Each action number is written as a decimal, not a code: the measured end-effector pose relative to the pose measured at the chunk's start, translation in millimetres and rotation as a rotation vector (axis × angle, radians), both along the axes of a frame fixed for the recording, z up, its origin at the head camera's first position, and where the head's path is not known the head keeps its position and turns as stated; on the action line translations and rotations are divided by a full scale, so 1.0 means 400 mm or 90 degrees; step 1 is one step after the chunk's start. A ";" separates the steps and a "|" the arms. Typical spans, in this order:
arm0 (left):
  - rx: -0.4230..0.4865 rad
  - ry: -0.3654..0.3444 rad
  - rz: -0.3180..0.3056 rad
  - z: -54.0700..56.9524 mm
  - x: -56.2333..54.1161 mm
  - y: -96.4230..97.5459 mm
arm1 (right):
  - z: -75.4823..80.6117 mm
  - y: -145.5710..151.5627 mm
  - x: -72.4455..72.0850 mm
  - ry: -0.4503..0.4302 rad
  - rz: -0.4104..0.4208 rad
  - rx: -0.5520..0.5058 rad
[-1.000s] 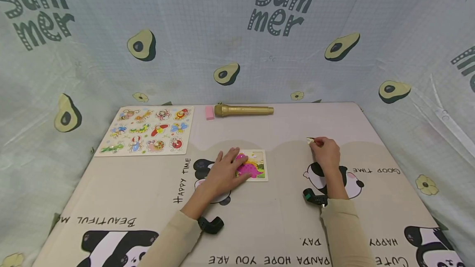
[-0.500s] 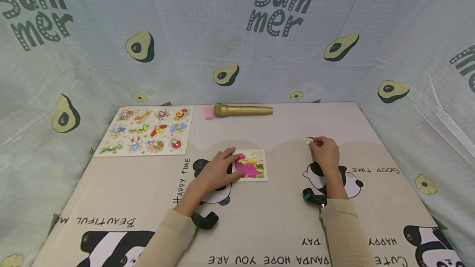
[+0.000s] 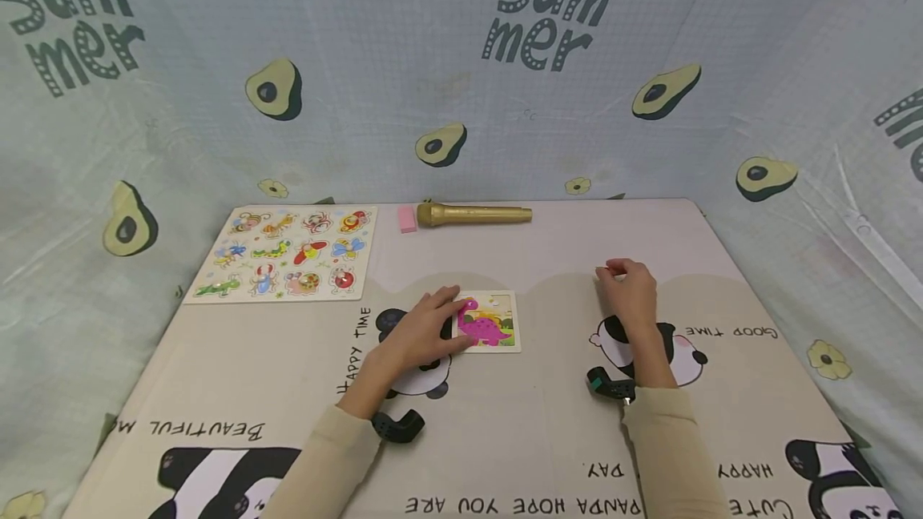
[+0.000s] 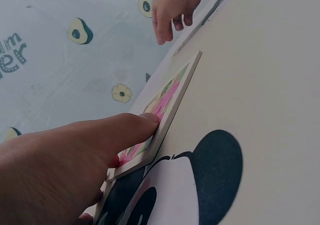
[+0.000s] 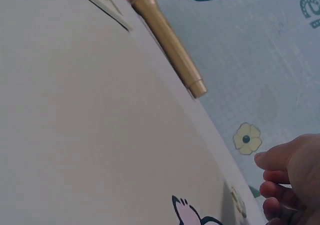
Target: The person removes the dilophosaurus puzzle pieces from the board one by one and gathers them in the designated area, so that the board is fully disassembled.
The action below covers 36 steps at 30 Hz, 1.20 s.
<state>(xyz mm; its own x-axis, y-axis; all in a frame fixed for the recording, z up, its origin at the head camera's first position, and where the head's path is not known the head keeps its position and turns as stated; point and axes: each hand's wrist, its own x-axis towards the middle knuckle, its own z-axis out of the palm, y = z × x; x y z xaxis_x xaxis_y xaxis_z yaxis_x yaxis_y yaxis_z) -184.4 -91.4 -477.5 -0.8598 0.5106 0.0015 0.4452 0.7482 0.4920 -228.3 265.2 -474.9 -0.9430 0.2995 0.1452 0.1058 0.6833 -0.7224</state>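
A small square puzzle board [image 3: 485,333] with a pink dinosaur lies mid-table. My left hand [image 3: 417,335] rests over its left edge, thumb and forefinger on the picture, fingers spread. The left wrist view shows the thumb lying straight on the board [image 4: 167,110], which is flat on the table. To the right, my right hand [image 3: 629,295] hovers just above the table with loosely bent fingers. No object shows between them. In the right wrist view a small puzzle piece [image 5: 239,202] is on the table beside and apart from the right hand [image 5: 295,177]; overhead, the hand hides it.
A large puzzle board [image 3: 284,255] with insect pictures lies at the back left. Along the back edge are a pink block [image 3: 407,219] and a gold microphone [image 3: 473,215]. Printed cloth walls [image 3: 548,118] rise behind and at both sides of the table.
My left hand has drawn back left, uncovering more of the dinosaur board. The small piece seen at my right fingertips in the earlier head frames is now out of sight there.
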 end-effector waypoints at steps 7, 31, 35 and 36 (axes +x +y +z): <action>-0.003 0.013 0.000 -0.005 0.001 0.002 | 0.013 -0.041 0.004 0.019 0.048 -0.008; -0.005 0.030 0.004 -0.012 0.004 0.005 | -0.008 -0.208 0.019 0.002 0.196 0.035; 0.003 0.044 0.004 -0.019 0.004 0.004 | -0.014 -0.234 0.025 0.003 0.220 0.040; 0.005 0.046 0.004 -0.020 0.004 0.004 | -0.016 -0.241 0.026 0.003 0.225 0.042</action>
<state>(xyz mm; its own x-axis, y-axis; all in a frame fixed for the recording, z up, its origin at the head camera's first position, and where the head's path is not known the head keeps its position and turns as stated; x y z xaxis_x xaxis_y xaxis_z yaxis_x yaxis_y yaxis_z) -182.8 -89.6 -485.4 -0.8608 0.5045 0.0672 0.4745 0.7478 0.4644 -217.7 168.9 -481.1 -0.9860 -0.0552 0.1574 -0.1483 0.7218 -0.6760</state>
